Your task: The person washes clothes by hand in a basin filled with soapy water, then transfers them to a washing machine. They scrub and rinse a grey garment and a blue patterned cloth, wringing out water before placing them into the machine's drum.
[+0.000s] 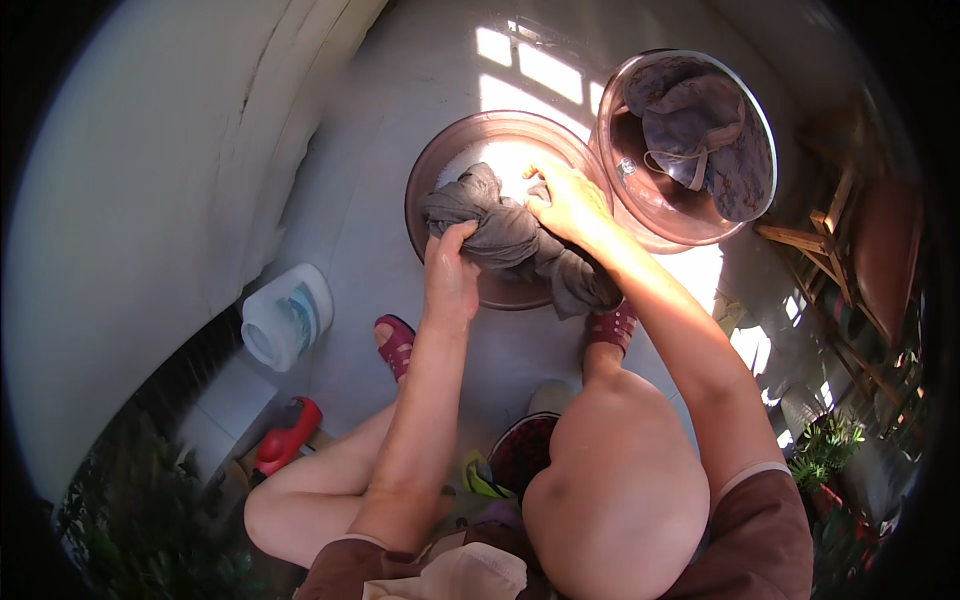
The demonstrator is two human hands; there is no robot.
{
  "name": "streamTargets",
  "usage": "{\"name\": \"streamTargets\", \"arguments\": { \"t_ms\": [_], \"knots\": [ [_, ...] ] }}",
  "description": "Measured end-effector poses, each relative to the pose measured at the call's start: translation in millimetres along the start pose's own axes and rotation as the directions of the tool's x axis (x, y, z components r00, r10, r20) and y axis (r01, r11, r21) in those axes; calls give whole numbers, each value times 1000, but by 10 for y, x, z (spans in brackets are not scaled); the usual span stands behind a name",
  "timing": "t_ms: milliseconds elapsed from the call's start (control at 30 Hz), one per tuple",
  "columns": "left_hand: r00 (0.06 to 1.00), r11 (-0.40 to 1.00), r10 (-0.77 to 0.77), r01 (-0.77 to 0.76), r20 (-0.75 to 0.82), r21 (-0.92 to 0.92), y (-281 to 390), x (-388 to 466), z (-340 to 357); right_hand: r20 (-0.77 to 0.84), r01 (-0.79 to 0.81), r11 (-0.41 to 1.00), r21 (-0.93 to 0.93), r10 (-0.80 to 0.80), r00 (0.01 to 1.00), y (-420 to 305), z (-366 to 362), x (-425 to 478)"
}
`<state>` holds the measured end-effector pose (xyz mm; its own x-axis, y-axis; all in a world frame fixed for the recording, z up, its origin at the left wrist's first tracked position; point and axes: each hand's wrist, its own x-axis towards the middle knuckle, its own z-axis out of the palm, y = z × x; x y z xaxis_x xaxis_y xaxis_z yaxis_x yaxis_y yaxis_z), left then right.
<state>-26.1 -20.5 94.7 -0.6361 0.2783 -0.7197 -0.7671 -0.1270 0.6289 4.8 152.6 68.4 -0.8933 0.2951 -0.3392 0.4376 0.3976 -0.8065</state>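
Observation:
A twisted, wet-looking grey cloth (506, 232) lies across a round brown basin (435, 157), with one end draped over the near rim. My left hand (452, 274) grips the cloth at its left side, thumb on top. At the back right of the cloth, my right hand (570, 202) has a small fold of it between thumb and curled fingers. White suds (514, 157) show in the basin behind the cloth, bright in the sunlight. The basin's bottom is mostly hidden by the cloth and my hands.
Right of the basin, a second brown tub (634, 202) holds a patterned cloth item (694, 124) with a pale strap. A white plastic jug (281, 319) is on the floor at left, near a red plastic object (289, 442). A wooden frame (814, 232) and a plant (825, 450) stand at right.

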Motion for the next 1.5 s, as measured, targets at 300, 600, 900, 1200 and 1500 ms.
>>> {"name": "streamTargets", "arguments": {
  "t_ms": [300, 600, 900, 1200, 1500],
  "knots": [
    [869, 872, -172, 353, 464, -338, -58, -166, 91, 509, 433, 901, -42, -354, 785, -24, -252, 250],
    [909, 874, -414, 387, -35, -293, -335, -32, -137, 10, 220, 975, -39, -220, 976, -80, 170, -161],
    [931, 789, -126, 303, 342, -534, -223, 115, -186, 639, 278, 935, 222, -354, 683, -719, -104, -659],
    [981, 842, -147, 190, 126, -505, -363, 123, -94, 186, 51, 996, -72, -37, 982, -337, 120, -167],
    [958, 919, -111, 200, -265, 339, -53, 280, 57, -84, 115, 864, -490, -178, 980, 213, 90, 47]
  ]
}}
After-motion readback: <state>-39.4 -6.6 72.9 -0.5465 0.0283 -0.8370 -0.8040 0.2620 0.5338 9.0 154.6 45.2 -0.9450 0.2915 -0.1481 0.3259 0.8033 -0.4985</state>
